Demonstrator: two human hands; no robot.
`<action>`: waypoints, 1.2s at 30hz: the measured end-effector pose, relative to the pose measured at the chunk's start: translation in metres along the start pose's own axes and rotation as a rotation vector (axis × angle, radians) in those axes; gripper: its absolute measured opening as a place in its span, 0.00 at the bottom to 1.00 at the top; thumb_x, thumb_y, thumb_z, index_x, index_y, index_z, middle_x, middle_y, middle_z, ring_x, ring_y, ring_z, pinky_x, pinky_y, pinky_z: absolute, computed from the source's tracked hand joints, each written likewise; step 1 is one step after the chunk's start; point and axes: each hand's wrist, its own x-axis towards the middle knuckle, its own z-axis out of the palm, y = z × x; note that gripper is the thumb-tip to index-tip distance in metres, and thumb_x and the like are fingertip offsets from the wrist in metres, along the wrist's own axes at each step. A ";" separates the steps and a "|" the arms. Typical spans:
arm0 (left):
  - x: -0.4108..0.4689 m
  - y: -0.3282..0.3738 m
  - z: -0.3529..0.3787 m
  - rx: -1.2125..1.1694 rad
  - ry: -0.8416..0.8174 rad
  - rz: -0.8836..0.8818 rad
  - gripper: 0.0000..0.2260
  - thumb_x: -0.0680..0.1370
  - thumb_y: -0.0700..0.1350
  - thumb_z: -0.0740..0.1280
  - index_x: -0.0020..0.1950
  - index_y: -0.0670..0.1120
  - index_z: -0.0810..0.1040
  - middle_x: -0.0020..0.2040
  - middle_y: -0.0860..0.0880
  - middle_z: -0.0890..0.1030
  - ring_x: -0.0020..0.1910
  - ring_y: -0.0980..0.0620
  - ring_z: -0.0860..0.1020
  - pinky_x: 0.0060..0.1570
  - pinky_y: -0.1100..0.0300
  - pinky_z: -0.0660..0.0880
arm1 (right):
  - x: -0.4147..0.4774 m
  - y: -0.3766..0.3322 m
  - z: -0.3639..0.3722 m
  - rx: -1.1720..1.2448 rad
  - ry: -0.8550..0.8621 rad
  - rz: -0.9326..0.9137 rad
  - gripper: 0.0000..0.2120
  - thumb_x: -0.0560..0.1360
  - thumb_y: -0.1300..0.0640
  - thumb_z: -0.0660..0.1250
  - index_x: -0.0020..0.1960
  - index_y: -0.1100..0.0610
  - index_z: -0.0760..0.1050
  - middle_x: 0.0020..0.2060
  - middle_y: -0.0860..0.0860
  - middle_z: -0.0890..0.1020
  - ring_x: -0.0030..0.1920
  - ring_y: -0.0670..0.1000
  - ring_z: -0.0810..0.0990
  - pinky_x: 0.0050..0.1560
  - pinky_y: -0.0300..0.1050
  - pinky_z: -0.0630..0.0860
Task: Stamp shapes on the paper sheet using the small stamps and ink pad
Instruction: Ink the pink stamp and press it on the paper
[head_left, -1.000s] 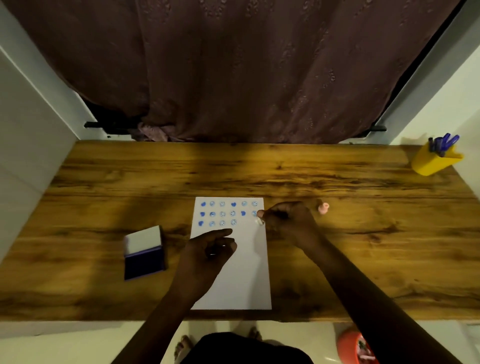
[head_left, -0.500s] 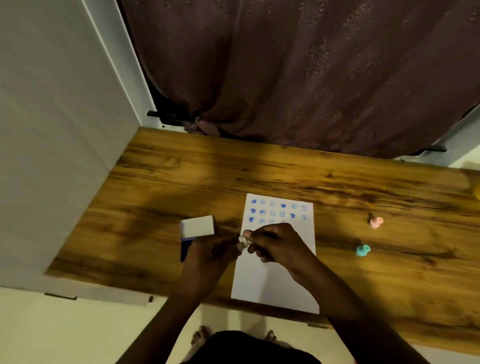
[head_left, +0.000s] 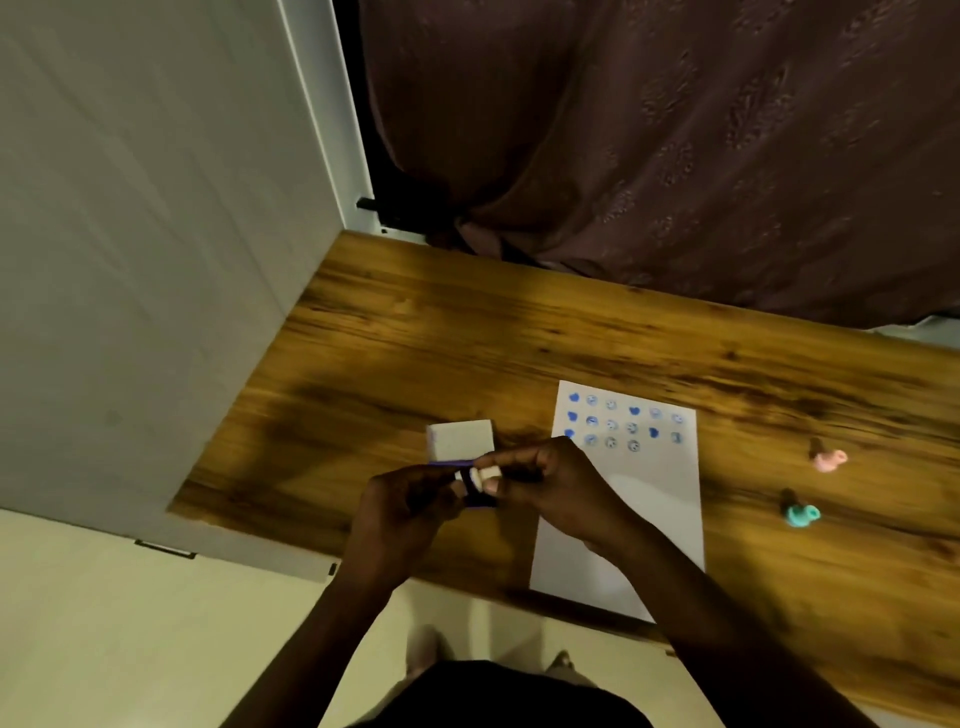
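Note:
A white paper sheet (head_left: 623, 514) lies on the wooden table (head_left: 467, 338), with rows of blue stamped hearts and faces along its top. Left of it stands the blue ink pad (head_left: 480, 498) with its white lid (head_left: 460, 439) raised. My right hand (head_left: 550, 488) pinches a small white stamp (head_left: 488, 473) over the pad. My left hand (head_left: 405, 506) has its fingers curled against the pad's left side and seems to hold it. The two hands hide most of the pad. A pink stamp (head_left: 829, 460) and a teal stamp (head_left: 801, 514) lie right of the paper.
A white wall panel (head_left: 156, 260) borders the table's left edge. A dark curtain (head_left: 675, 156) hangs behind the far edge. The table's near edge runs under my forearms, with pale floor (head_left: 156, 623) below it.
My right hand carried the white stamp from the printed rows on the paper leftward to the ink pad. My left hand left the paper and came to the pad. The view swung left.

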 end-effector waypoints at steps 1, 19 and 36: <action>0.002 -0.002 -0.006 0.003 0.008 -0.009 0.11 0.77 0.36 0.73 0.60 0.42 0.85 0.53 0.44 0.89 0.52 0.44 0.87 0.56 0.36 0.81 | 0.004 0.000 0.000 -0.093 0.031 -0.022 0.13 0.75 0.57 0.75 0.59 0.51 0.85 0.58 0.46 0.86 0.61 0.43 0.82 0.55 0.31 0.78; 0.017 -0.015 -0.044 -0.034 0.030 -0.014 0.12 0.76 0.35 0.74 0.53 0.50 0.87 0.49 0.49 0.89 0.50 0.47 0.87 0.53 0.42 0.83 | 0.031 0.025 0.028 -0.949 -0.034 0.013 0.15 0.81 0.52 0.66 0.65 0.55 0.75 0.64 0.54 0.80 0.62 0.54 0.81 0.64 0.43 0.74; 0.029 -0.026 -0.046 -0.033 -0.004 -0.033 0.09 0.77 0.38 0.74 0.55 0.49 0.87 0.48 0.50 0.89 0.48 0.50 0.88 0.46 0.54 0.84 | 0.031 0.021 0.048 -1.090 -0.040 0.094 0.08 0.77 0.63 0.63 0.54 0.60 0.78 0.47 0.59 0.81 0.47 0.61 0.82 0.44 0.55 0.79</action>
